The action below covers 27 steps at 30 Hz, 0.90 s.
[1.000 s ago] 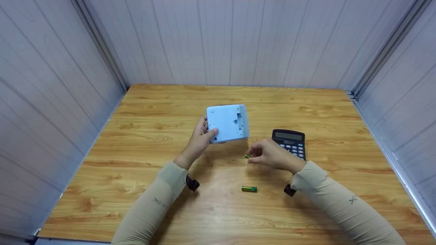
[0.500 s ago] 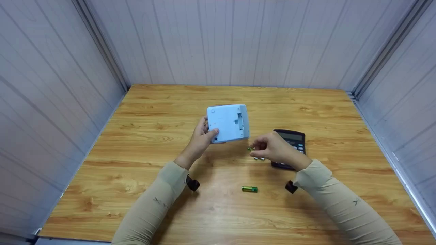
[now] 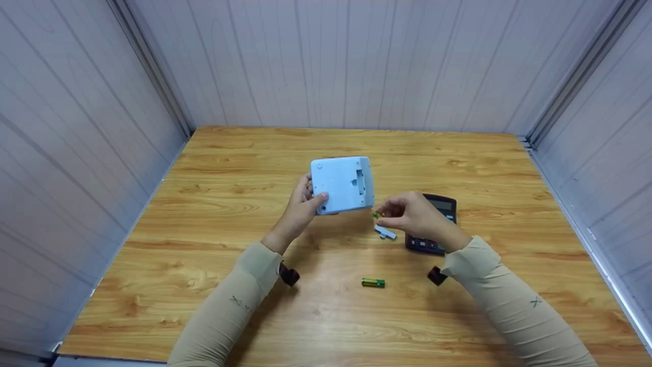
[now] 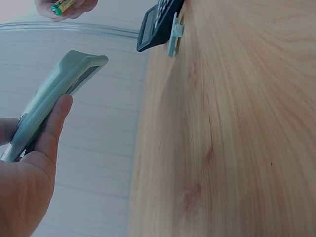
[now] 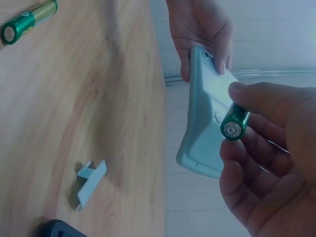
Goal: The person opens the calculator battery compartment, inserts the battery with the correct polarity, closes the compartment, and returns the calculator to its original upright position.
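Observation:
My left hand [image 3: 299, 211] grips a light blue calculator [image 3: 336, 184] by its left side, thumb on the back. The back faces up toward the head camera, and the battery compartment [image 3: 360, 182] near its right edge has no cover and no battery in it. Between thumb and fingers, my right hand [image 3: 417, 216] pinches a green and gold AA battery [image 5: 236, 122], just right of and below the calculator. The battery's end shows in the right wrist view, apart from the calculator. Below that hand a small light blue battery cover [image 3: 385, 232] lies on the table.
A second green and gold battery [image 3: 373, 283] lies on the wooden table [image 3: 229, 188], nearer the front. Partly behind my right hand rests a black calculator [image 3: 427, 245]. Light panelled walls [image 3: 326, 66] enclose the back and sides.
My right hand has moved up and slightly right with the battery, bringing the battery cover into view beneath it. The left hand and the blue calculator have hardly moved.

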### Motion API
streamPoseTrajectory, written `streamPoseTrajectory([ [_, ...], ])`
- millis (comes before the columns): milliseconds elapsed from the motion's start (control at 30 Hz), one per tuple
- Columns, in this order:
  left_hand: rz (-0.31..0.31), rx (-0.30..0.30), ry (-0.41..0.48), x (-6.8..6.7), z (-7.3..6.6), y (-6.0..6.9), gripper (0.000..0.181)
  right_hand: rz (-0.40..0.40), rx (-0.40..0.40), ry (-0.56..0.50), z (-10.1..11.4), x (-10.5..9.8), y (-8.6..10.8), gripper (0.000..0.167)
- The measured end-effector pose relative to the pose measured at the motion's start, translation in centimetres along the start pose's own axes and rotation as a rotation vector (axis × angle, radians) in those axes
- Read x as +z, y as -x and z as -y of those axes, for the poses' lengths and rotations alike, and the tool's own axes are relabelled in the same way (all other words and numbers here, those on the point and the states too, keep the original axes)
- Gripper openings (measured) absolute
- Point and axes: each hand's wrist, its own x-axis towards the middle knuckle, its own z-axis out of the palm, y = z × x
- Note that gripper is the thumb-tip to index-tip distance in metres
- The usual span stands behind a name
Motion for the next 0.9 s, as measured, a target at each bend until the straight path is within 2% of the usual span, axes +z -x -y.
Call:
streamPoseTrajectory([
  [500,-0.004,-0.002,0.008,0.36,0.00,-0.03,0.053,-0.061,0.032,-0.022,0.61,-0.59,-0.07,0.015],
  [900,0.007,-0.016,0.004,0.68,-0.06,-0.08,0.053,-0.118,0.042,-0.133,0.45,-0.99,-0.53,0.022],
])
